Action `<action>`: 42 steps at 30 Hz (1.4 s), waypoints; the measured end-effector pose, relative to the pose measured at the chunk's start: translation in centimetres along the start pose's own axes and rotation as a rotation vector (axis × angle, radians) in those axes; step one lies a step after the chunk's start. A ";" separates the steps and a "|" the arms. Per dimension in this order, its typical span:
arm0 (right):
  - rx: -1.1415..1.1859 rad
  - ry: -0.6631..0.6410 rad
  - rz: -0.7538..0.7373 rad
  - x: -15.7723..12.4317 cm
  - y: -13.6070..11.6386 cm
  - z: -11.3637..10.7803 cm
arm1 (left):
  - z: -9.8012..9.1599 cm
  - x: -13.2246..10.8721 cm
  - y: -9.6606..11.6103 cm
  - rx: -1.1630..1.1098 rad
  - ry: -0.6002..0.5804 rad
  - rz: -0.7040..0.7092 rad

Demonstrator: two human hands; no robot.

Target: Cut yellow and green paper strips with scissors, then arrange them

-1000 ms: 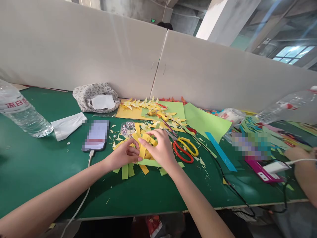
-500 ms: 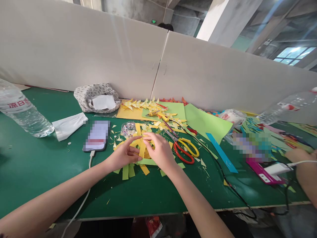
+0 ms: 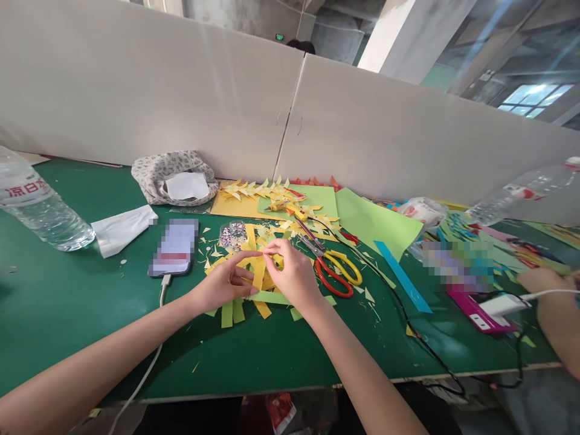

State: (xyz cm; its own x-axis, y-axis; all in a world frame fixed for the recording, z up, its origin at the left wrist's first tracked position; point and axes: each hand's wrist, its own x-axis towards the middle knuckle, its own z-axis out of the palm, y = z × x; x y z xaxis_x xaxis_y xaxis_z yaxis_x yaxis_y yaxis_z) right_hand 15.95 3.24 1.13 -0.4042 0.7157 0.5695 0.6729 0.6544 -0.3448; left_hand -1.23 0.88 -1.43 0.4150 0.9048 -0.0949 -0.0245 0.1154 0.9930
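Note:
Yellow and green paper strips lie in a pile under both hands. My left hand (image 3: 225, 284) is closed on a yellow paper strip (image 3: 258, 273) that stands up out of the pile. The fingertips of my right hand (image 3: 290, 272) are pinched together and meet my left fingertips at the top of the strip; whatever they hold is too small to make out. A green strip (image 3: 272, 297) lies just below the hands. Scissors (image 3: 338, 266) with red and yellow handles rest to the right, and a packet of small gems (image 3: 233, 235) lies behind my left hand.
A bottle (image 3: 45, 205), a tissue (image 3: 122, 229) and a charging phone (image 3: 174, 248) are at left. Behind are a cloth pouch (image 3: 174, 178) and a yellow glue gun (image 3: 285, 206); its black cable runs right. Another person's hand (image 3: 546, 284) is near a pink power strip (image 3: 480, 311).
The view has shifted slightly. My right fingertips have closed together against my left fingertips. The other person's hand has moved a little at the right edge.

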 end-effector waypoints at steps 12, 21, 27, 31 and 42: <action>0.151 0.154 0.282 0.4 0.7 -0.6 | 0.2 -0.2 0.0 0.052 0.003 -0.004; 0.484 -0.057 0.412 0.7 -0.1 -0.7 | 0.3 0.2 0.2 -0.003 0.050 -0.015; 0.519 -0.067 0.358 0.7 -0.6 -1.3 | 0.0 0.6 -0.1 -0.007 0.065 0.016; 0.566 0.001 0.348 0.9 -0.1 -2.2 | -0.3 0.8 -0.2 -0.031 0.094 0.026; 0.238 0.026 0.408 0.6 5.9 -0.7 | -0.9 0.9 -0.3 0.086 0.177 0.018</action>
State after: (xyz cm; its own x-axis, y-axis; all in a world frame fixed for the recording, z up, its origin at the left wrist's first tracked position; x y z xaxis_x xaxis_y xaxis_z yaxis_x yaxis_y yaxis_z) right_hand 20.09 7.39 -0.02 -0.1184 0.9216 0.3696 0.6115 0.3609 -0.7041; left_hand -1.64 2.04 -1.85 0.2482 0.9654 -0.0801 0.0501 0.0698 0.9963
